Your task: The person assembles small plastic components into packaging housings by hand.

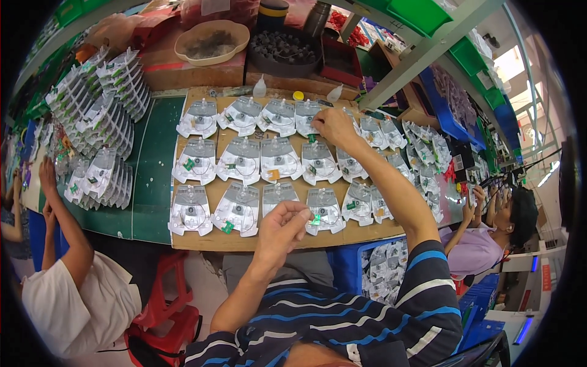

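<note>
Three rows of grey-and-white plastic housings (239, 159) lie on a brown board (275, 243), several with a small green circuit board (227, 227) and thin wires on them. My right hand (337, 128) reaches to the back row, its fingertips pinched at the edge of a housing (306, 116); what they hold, if anything, is hidden. Just below those fingers is a green circuit board (312, 138). Over the front row, my left hand (282, 232) is closed, thumb against fingers, beside a housing with a green board (315, 219). I cannot make out anything in it.
Stacked housings (101, 116) stand on the green table at left. Behind the board are a cream tray (212, 43), a black bowl of dark parts (285, 52) and a small squeeze bottle (260, 87). A blue crate (351, 269) holds more housings. People sit at both sides.
</note>
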Demonstrator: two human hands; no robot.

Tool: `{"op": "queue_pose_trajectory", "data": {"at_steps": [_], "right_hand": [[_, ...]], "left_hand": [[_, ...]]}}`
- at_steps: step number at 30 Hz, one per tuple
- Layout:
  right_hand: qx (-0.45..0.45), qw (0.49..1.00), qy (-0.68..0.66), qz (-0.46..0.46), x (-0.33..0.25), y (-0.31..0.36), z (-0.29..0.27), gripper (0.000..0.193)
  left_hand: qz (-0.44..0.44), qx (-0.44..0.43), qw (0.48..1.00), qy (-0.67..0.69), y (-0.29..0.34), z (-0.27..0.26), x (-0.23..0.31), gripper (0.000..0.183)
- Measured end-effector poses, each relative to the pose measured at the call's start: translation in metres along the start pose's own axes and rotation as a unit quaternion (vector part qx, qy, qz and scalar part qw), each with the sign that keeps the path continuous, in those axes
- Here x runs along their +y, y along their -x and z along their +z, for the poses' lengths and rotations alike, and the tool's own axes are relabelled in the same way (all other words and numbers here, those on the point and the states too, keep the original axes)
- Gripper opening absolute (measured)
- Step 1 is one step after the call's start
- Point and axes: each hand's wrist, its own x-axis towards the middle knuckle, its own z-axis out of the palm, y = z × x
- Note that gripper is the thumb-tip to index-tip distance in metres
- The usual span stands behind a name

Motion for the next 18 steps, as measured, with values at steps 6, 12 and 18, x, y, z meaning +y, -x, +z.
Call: {"op": "queue_pose_trajectory", "data": {"at_steps": [6, 12, 18], "right_hand": [[0.034, 0.997, -0.062, 0.021, -0.026, 0.030, -0.038, 0.028], [-0.254, 0.852, -0.446, 0.104, -0.084, 0.147, -0.061, 0.034], [-0.175, 0.823, -0.521, 0.144, -0.099, 0.188, -0.057, 0.028]], "left_hand": [[0.027, 0.034, 0.999, 0.021, 0.002, 0.004, 0.001, 0.017], [0.082, 0.081, 0.993, 0.009, 0.002, 0.013, -0.007, 0.019], [0.081, 0.071, 0.994, -0.009, 0.010, 0.019, -0.019, 0.018]]}}
